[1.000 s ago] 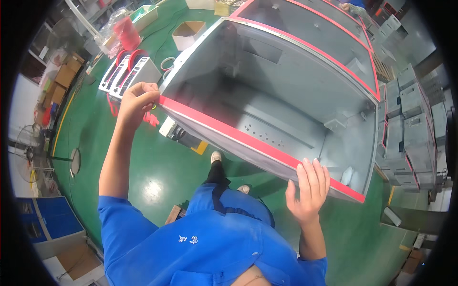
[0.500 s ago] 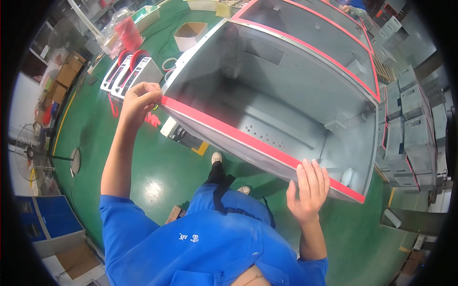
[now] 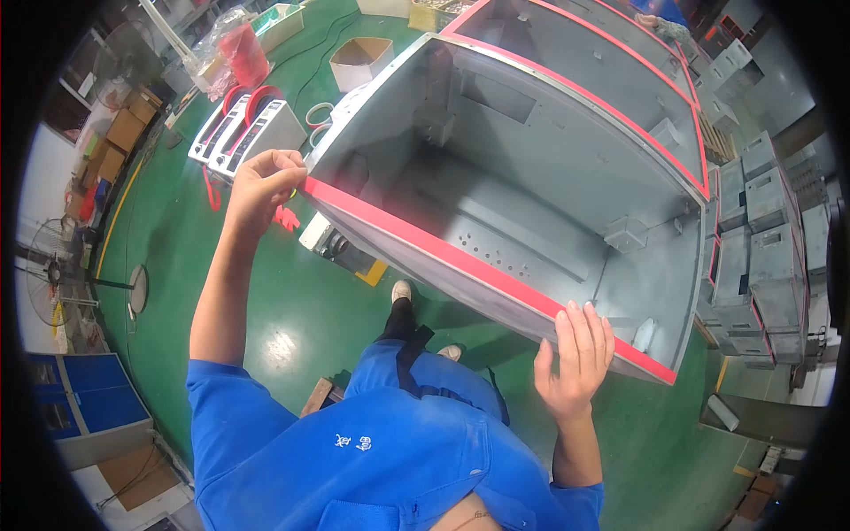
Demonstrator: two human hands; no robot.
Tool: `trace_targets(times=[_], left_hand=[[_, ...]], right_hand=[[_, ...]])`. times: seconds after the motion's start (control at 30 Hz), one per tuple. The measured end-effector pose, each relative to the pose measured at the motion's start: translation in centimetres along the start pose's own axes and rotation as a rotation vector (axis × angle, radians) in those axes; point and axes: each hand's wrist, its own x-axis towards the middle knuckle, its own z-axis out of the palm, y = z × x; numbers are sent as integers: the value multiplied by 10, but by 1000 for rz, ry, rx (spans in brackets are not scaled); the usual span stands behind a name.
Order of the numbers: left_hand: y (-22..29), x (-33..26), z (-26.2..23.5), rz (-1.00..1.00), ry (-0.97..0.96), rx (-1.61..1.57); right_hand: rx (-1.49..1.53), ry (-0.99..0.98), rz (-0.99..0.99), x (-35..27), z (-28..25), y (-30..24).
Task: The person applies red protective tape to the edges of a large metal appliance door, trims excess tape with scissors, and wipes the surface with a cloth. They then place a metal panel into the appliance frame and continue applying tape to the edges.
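Observation:
A grey sheet-metal cabinet [image 3: 531, 177] lies with its hollow inside facing up in front of me. A strip of red tape [image 3: 434, 242] runs along its near edge. My left hand [image 3: 267, 186] is closed in a pinch at the left end of that strip, beside the cabinet's corner. Toward the strip's right end, my right hand [image 3: 574, 358] lies open, its straight fingers over the tape and edge. Inside the cabinet are a row of small holes, a rectangular cut-out and a small white piece [image 3: 645, 334] near the right corner.
More red-edged cabinets [image 3: 584, 66] adjoin the far side. White tape dispensers [image 3: 252, 133] with red rolls stand left, near a cardboard box [image 3: 361, 64]. Grey boxes [image 3: 770, 239] are stacked at right. A fan [image 3: 137, 288] stands far left on the green floor [image 3: 283, 301].
Both hands keep their places on the cabinet edge, and my right hand has shifted very slightly. The view has moved a little.

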Motion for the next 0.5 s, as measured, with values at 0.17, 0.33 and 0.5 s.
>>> trace_targets(times=[0.17,0.33,0.5], left_hand=[[-1,0,0,-6,5,-12],[-1,1,-5,-42,11,42],[6,0,0,-42,-16,19]], right_hand=[[10,16,-6,5,1,-6],[58,21,-52,27,8,-22],[48,-87,-71,42,17,-36]])
